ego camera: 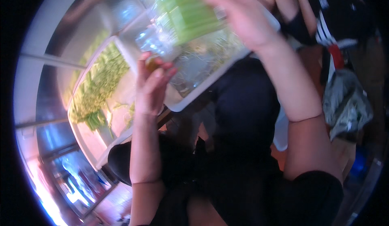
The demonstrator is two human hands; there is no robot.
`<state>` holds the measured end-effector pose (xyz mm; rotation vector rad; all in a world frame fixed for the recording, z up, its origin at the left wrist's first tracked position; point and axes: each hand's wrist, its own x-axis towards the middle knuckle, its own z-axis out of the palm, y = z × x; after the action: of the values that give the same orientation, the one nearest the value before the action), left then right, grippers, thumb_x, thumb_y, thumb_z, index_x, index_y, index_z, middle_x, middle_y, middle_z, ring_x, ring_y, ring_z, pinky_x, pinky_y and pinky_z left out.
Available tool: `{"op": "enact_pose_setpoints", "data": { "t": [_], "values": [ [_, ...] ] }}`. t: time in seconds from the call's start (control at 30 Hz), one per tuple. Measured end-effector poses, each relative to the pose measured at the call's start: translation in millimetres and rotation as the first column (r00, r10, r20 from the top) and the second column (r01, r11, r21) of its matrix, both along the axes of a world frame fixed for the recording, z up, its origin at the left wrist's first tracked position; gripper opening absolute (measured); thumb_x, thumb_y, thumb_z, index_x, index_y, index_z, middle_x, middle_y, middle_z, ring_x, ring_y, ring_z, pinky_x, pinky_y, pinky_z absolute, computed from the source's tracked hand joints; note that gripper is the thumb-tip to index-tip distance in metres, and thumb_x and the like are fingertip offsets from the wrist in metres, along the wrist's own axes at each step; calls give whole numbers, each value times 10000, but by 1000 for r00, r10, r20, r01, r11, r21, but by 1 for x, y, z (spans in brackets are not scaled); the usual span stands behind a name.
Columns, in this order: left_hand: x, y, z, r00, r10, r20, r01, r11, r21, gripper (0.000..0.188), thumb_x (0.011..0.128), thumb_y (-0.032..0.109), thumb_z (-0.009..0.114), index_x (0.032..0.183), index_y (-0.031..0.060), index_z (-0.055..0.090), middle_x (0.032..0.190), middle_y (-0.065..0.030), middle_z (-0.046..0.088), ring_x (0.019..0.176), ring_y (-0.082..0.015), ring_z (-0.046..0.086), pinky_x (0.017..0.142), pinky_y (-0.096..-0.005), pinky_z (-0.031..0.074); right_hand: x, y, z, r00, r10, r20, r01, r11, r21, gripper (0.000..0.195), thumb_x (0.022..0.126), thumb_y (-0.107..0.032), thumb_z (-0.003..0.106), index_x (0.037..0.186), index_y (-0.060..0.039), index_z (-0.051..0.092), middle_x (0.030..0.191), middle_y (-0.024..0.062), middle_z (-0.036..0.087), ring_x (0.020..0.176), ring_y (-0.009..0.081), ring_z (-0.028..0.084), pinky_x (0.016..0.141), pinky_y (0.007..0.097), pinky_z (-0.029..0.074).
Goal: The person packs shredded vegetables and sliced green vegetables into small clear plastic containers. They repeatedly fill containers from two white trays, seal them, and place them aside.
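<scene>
At the top centre, my right hand (243,16) is raised and blurred, its fingers at the edge of a clear plastic bag with cut green stalks (191,16) in it; whether it grips the bag, I cannot tell. Below and to the left, my left hand (153,83) has its fingers curled around a small brownish thing (152,64), too blurred to name. Beneath the bag lies a white tray (200,90) with thin pale scraps and clear plastic (152,42). Left of it, a second white tray (100,162) holds a row of thin green vegetable stalks (103,89).
Another person (282,4) in dark clothing sits close by at the upper right. A grey plastic bag (346,104) is on the right side. Metal-framed glass (76,177) stands at the lower left. My knees are close below the trays.
</scene>
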<state>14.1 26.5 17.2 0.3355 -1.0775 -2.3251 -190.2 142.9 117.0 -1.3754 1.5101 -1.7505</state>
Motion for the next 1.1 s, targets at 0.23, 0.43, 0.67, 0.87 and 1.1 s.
{"op": "enact_pose_setpoints", "data": {
  "t": [0.23,0.43,0.67,0.87,1.1],
  "values": [
    [11,-21,-13,983,0,184,4,1000,-24,326,900,122,478,1216,53,434,1055,-60,489,949,-183,514,923,-384,412,-86,207,-117,834,-543,100,484,807,338,433,903,-236,508,1302,-107,402,1190,78,518,1052,153,521,869,314,451],
    [12,-27,-14,965,-29,262,57,993,-100,307,897,101,478,1196,48,431,1044,-66,491,928,-182,516,899,-371,429,-76,258,-405,782,-608,141,365,629,686,375,881,-252,560,1221,-112,489,1002,43,563,953,157,538,811,294,447],
    [6,-21,-4,936,27,350,43,981,-190,301,890,90,490,1184,56,437,1018,-54,498,894,-171,534,873,-355,452,-51,219,-441,827,-562,-23,452,638,624,421,851,-298,585,1202,-75,518,1128,119,545,1040,224,524,893,341,414],
    [4,-16,0,927,69,367,8,979,-205,283,888,83,488,1167,49,452,1017,-50,498,892,-171,541,861,-369,464,-67,220,-397,683,-719,129,463,563,685,325,874,-226,558,1155,-62,549,1060,93,576,958,173,544,841,305,434],
    [24,-23,3,892,235,387,-197,971,-135,223,872,70,515,1087,23,546,994,-68,583,833,-162,582,849,-396,487,-110,121,-157,751,-612,-248,645,760,78,171,880,-58,523,1028,-10,594,923,47,608,881,120,562,770,252,446]
  ]
}}
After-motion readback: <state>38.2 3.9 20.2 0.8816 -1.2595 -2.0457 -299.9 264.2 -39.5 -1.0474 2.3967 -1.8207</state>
